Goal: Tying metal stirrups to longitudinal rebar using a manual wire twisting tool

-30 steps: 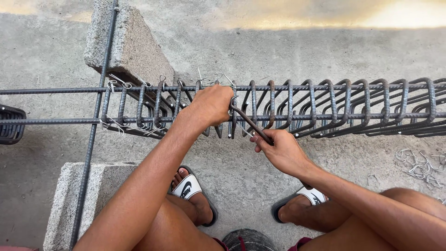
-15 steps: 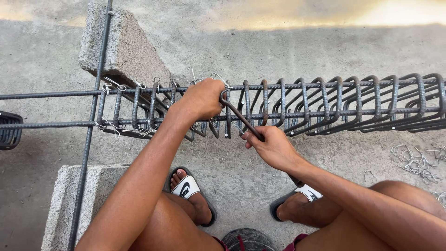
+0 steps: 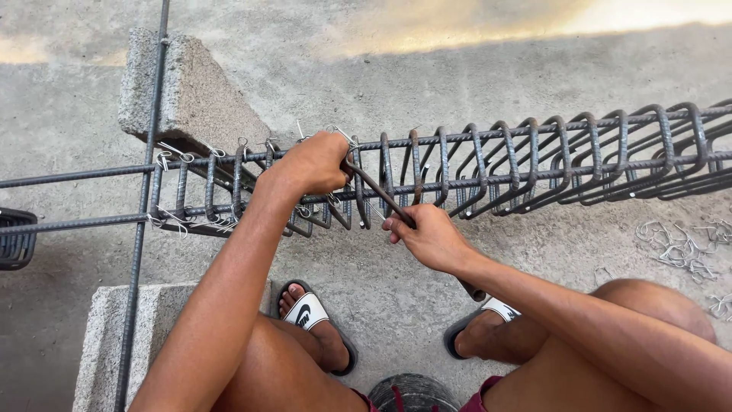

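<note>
Left hand (image 3: 309, 162): clenched on the rebar cage (image 3: 488, 164), steadying a stirrup joint.
Right hand (image 3: 428, 236): grasped the tie hook (image 3: 379, 194), angled into that joint.
Cage support: concrete block (image 3: 191, 99), clear of the floor.

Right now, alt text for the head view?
Seen from above, a seated person's left hand grips the top bar of a long rebar cage while the right hand holds a dark hooked metal tool at a wire tie. The cage lies across concrete blocks on a concrete floor, loose wire ties at right.
</note>
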